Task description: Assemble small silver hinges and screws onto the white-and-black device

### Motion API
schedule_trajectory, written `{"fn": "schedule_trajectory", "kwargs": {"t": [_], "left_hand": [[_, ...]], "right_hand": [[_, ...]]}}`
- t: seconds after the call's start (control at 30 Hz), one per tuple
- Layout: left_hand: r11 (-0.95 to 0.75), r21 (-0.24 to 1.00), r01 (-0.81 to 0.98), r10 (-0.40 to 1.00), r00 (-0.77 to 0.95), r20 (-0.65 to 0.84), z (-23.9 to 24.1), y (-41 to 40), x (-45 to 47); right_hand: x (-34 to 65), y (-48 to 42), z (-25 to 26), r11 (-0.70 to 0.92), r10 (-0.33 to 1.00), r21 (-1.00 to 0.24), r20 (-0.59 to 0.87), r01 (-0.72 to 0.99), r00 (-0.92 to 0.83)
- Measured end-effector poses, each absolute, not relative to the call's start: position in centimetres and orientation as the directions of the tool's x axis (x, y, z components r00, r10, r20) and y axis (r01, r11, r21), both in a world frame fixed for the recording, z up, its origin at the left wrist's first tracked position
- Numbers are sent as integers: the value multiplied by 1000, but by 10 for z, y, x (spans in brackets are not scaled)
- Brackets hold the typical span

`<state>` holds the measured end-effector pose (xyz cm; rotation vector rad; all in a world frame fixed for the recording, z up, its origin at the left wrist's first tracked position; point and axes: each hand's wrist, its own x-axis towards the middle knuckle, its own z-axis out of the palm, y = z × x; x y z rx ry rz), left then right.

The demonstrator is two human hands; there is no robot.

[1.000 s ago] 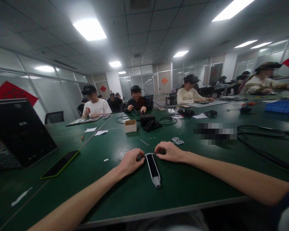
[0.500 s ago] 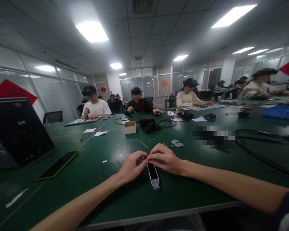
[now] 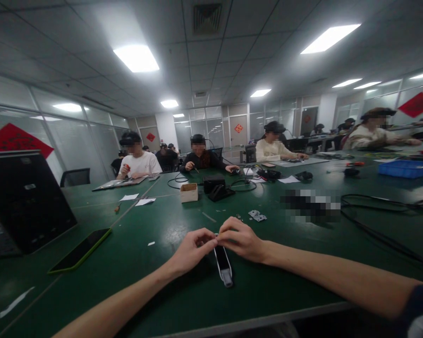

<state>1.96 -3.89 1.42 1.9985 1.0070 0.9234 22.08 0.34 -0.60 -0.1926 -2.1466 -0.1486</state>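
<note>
Left hand (image 3: 192,251) and right hand (image 3: 241,241) both pinched shut, fingertips meeting at the 12 o'clock end of the slim black-and-white device (image 3: 223,264) lying at my 6 o'clock on the green surface (image 3: 261,293), and I judge it light, rigid, slick plastic, best gripped by its long edges.

Bare green table (image 3: 137,237) leftward (phone (image 3: 79,251) farther left)
</note>
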Motion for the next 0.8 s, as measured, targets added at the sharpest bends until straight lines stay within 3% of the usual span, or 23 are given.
{"fn": "schedule_trajectory", "kwargs": {"t": [0.2,0.43,0.63,0.8], "left_hand": [[-506,718,477,836,475,273,17,-37,17],[-535,562,631,840,465,278,25,-28,4],[-487,415,768,873,417,252,20,-7,-18],[-484,425,765,875,421,238,14,-5,-17]], "right_hand": [[220,3,-6,978,107,13,828,210,-550],[227,17,-6,942,261,-70,765,327,-589],[243,39,-10,858,488,-192,598,477,-637],[243,37,-11,853,516,-214,474,475,-714]]}}
